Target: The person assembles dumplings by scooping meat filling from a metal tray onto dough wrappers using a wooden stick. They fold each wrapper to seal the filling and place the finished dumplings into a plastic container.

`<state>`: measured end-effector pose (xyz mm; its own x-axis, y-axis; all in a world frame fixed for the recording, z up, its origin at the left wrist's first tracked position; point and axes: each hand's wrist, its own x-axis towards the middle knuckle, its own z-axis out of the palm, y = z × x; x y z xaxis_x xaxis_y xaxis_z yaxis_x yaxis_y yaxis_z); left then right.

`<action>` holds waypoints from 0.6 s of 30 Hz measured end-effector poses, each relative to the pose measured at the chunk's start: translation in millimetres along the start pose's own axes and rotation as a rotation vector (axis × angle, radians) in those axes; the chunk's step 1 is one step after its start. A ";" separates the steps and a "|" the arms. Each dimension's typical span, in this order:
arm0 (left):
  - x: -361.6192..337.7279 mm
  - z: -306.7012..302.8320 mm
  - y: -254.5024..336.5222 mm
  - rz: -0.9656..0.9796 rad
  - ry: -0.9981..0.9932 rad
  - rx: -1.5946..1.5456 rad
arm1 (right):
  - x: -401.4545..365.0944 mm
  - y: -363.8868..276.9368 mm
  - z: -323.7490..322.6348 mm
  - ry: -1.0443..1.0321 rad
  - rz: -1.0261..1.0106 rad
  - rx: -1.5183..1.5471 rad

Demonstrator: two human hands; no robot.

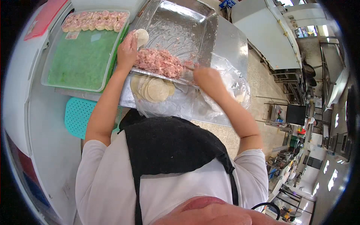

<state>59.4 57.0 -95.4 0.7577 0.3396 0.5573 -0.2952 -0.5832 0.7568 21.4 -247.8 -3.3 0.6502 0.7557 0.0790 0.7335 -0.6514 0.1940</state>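
Note:
My left hand (127, 51) holds a round dumpling wrapper (141, 37) over the left side of a large metal tray (208, 35). Ground meat (159, 62) is heaped along the tray's near side. At the heap's right end my right hand (207, 79) is closed around a thin utensil (188, 68), its tip in the meat; its exact kind I cannot make out. Just below the tray, a fanned stack of wrappers (156, 90) lies on clear plastic. To the left, a green-bottomed plastic tray (80, 56) carries rows of filled dumplings (95, 21) at its far end.
Crumpled clear plastic (234, 80) lies on the metal table (234, 43) at the right. A turquoise perforated stool (78, 116) stands below the green tray. A red lid (45, 18) is at the far left, and kitchen shelving (288, 86) stands across the floor.

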 end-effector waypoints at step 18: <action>-0.8 1.7 -5.8 0.012 -0.028 0.019 | 12.8 33.1 -39.3 -0.237 0.227 -0.234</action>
<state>61.5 58.8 -100.8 0.7701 0.3122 0.5562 -0.2934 -0.6009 0.7435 46.2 -256.9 42.6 0.8382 0.5399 -0.0769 0.5189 -0.7461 0.4174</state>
